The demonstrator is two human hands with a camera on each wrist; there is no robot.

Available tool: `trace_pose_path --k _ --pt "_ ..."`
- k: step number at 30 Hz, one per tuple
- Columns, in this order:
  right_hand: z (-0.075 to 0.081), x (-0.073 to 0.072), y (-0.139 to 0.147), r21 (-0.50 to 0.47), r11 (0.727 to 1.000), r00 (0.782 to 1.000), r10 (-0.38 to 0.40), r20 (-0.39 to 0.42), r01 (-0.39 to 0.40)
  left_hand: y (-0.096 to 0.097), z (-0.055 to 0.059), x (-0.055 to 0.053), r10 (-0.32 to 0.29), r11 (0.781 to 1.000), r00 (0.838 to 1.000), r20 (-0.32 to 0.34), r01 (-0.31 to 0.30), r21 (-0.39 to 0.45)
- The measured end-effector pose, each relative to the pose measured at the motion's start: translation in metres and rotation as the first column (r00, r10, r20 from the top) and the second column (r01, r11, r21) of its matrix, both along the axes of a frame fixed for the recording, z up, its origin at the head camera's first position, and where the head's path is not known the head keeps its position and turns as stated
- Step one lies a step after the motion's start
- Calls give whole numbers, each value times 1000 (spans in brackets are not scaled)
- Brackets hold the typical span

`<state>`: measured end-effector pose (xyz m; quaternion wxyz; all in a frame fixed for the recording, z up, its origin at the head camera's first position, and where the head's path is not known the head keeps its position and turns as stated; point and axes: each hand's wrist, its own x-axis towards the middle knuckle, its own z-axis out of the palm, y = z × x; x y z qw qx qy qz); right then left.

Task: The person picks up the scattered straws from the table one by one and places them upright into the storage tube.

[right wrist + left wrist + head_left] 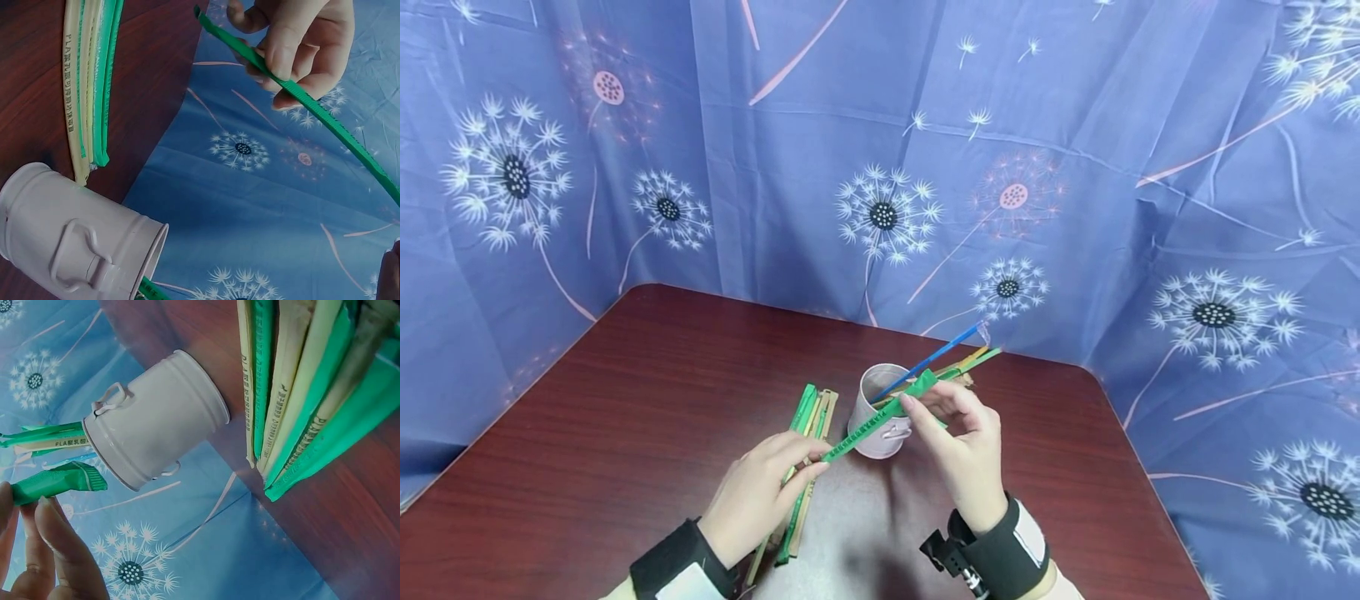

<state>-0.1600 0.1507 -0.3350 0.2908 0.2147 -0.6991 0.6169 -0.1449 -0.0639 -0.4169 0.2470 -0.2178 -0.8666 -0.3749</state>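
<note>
A green paper-wrapped straw (872, 427) slants upward to the right between both hands. Near its lower end, my left hand (758, 492) pinches it between thumb and fingers; in the left wrist view a crimped wrapper end (94, 477) sticks out past those fingers. Thumb and fingers of my right hand (966, 437) pinch the upper end. Just behind the straw stands a pale metal cup (880, 447) with small handles. It holds a blue straw (942, 350) and several green and tan wrapped ones. Partly under my left hand lies a bunch of wrapped straws (823, 414).
The dark red-brown tabletop (715, 358) extends around the cup and the straws. A blue curtain (790, 208) with dandelion prints hangs behind the table and on both sides. Black bands with camera mounts (1000, 550) circle the wrists.
</note>
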Motion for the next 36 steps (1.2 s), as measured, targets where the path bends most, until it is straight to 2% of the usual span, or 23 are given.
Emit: trace_pose_path --k 6,10,15,21,25,31,36 --pt "0 0 1 -10 1000 999 16 -34 -16 -1 -2 1 14 1000 999 43 -15 10" --pt "2 -2 5 -75 997 998 3 -60 -8 -4 -5 -1 53 998 992 113 -51 -22" --pt "5 -5 13 -190 977 990 -116 -75 100 -11 -13 -5 114 985 965 237 -80 -150" --pt "3 -15 25 -295 939 970 -219 -109 179 -22 -30 -8 119 956 927 355 -10 -295" --pt "-2 -20 34 -299 930 962 -253 -102 213 -26 -39 -11 111 951 913 394 17 -308" --pt "-8 -28 43 -248 929 954 -295 -51 274 -29 -42 -17 120 959 882 455 15 -283" --pt "-11 -33 47 -260 916 944 -328 -46 306 -30 -45 -20 132 959 870 476 9 -283"
